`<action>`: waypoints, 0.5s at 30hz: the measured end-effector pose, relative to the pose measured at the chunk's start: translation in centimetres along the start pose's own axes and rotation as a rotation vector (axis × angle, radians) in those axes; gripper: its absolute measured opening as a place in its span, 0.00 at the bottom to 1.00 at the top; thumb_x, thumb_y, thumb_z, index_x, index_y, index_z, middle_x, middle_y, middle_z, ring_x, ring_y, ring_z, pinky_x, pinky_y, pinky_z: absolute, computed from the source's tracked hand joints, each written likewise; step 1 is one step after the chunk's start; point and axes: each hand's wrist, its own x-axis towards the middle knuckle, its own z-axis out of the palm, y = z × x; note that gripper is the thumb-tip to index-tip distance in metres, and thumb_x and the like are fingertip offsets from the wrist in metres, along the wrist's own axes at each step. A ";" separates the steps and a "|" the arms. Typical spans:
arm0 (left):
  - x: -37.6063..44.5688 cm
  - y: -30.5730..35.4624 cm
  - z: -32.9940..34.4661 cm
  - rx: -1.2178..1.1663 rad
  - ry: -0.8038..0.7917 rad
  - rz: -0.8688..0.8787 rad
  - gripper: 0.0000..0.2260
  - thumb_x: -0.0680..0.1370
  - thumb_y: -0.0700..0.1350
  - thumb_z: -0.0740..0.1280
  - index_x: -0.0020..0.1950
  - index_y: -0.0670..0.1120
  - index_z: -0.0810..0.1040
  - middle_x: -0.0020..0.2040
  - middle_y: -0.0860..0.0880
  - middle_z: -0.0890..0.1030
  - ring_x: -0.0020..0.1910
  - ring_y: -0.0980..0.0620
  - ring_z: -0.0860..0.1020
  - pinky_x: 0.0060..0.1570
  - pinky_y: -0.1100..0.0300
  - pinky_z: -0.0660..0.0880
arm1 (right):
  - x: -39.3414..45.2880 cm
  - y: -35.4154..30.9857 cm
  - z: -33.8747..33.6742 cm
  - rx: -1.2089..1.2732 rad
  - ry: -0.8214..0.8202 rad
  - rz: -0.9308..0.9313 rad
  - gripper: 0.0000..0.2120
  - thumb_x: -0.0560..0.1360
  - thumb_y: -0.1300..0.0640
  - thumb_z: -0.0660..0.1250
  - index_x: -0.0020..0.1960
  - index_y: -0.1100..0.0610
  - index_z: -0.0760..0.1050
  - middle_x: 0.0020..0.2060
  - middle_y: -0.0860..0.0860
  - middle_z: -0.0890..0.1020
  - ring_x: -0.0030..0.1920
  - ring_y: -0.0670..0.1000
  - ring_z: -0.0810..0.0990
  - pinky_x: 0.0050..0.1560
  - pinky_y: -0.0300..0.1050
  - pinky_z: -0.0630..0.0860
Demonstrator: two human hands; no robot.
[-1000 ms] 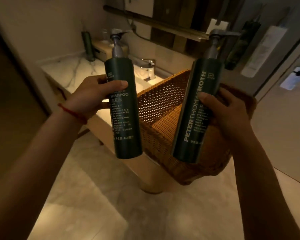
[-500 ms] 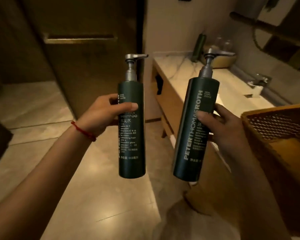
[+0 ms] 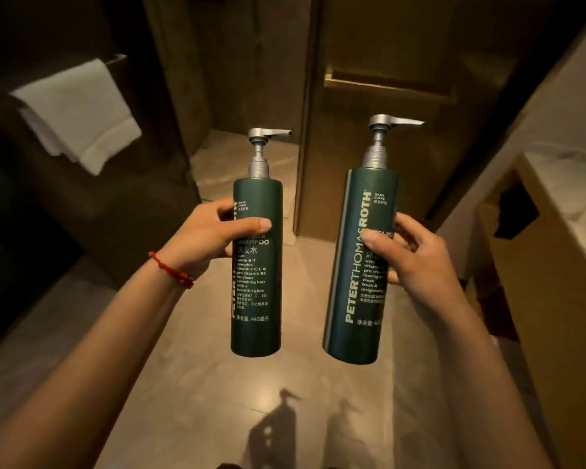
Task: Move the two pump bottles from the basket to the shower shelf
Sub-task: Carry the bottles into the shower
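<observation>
Bottles upright for carriage: left hand wraps the shampoo bottle, right hand wraps the skin-care bottle, apart to avoid knocking.

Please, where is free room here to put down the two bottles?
The pale tiled floor below both hands is bare, and so is the lit shelf in the brown wall ahead. The white folded towel fills the rail at left.

Two dark green pump bottles, two hands, one white towel, one red bracelet
</observation>
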 end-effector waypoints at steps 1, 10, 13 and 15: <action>0.2 -0.2 -1.3 -0.011 0.031 -0.006 0.19 0.58 0.50 0.73 0.48 0.49 0.78 0.44 0.49 0.82 0.43 0.52 0.81 0.40 0.58 0.77 | 1.0 -0.1 1.3 -0.003 -0.029 -0.002 0.16 0.58 0.43 0.71 0.44 0.40 0.75 0.38 0.33 0.83 0.41 0.37 0.82 0.30 0.29 0.75; 5.6 -1.3 -8.3 -0.080 0.154 -0.021 0.24 0.57 0.49 0.74 0.51 0.45 0.79 0.48 0.43 0.82 0.47 0.45 0.81 0.49 0.50 0.77 | 10.4 0.4 6.5 0.019 -0.146 -0.022 0.18 0.59 0.46 0.70 0.48 0.45 0.75 0.37 0.36 0.84 0.40 0.39 0.83 0.31 0.31 0.76; 9.4 -1.5 -9.6 -0.050 0.159 -0.014 0.19 0.59 0.49 0.73 0.48 0.47 0.79 0.44 0.46 0.83 0.41 0.51 0.82 0.38 0.58 0.80 | 14.8 0.8 7.4 0.020 -0.162 -0.030 0.20 0.58 0.46 0.71 0.49 0.46 0.75 0.38 0.37 0.85 0.41 0.40 0.83 0.32 0.31 0.76; 12.4 -1.4 -10.5 -0.040 0.178 -0.006 0.17 0.60 0.48 0.72 0.47 0.47 0.79 0.41 0.48 0.83 0.37 0.54 0.82 0.32 0.63 0.78 | 18.2 1.0 7.9 0.012 -0.165 -0.037 0.21 0.57 0.45 0.71 0.50 0.45 0.75 0.39 0.39 0.85 0.42 0.41 0.83 0.32 0.31 0.76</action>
